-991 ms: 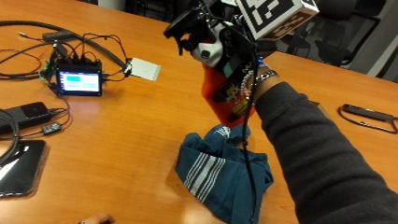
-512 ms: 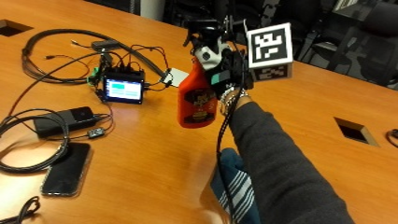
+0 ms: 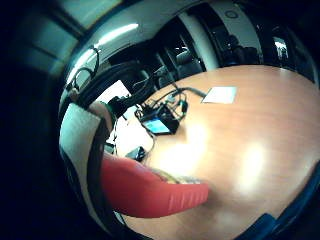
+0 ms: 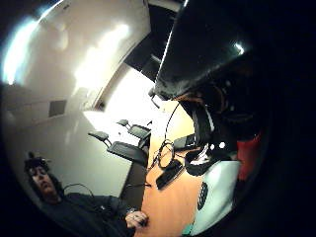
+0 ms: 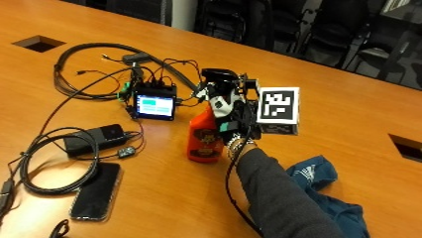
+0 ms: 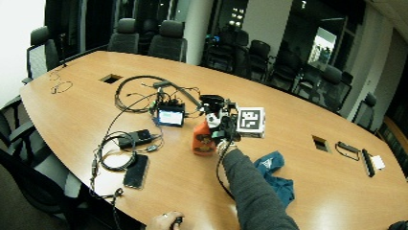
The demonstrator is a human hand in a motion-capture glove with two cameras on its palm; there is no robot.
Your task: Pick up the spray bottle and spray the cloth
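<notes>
An orange-red spray bottle (image 5: 204,141) stands upright, its base at the table top; I cannot tell whether it touches. My gloved right hand (image 5: 227,106) grips its trigger head from above, fingers curled round it. The wide outside view shows the same: hand (image 6: 217,117) on the bottle (image 6: 203,141). The bottle's red body (image 3: 150,192) lies close under the palm in the little finger side view, and a red sliver of the bottle (image 4: 249,153) shows in the thumb side view. The blue cloth (image 5: 323,183) lies crumpled on the table to the right of the bottle, beside my forearm, apart from it.
A small screen device (image 5: 153,105) with many cables stands just left of the bottle. A black power brick (image 5: 95,139), a phone (image 5: 95,191) and cable coils lie nearer the front edge. Table cutouts (image 5: 38,43) (image 5: 409,147) sit at both sides.
The hand has carried the bottle from above the cloth leftward and down to the table beside the screen device. The outside camera has shifted too.
</notes>
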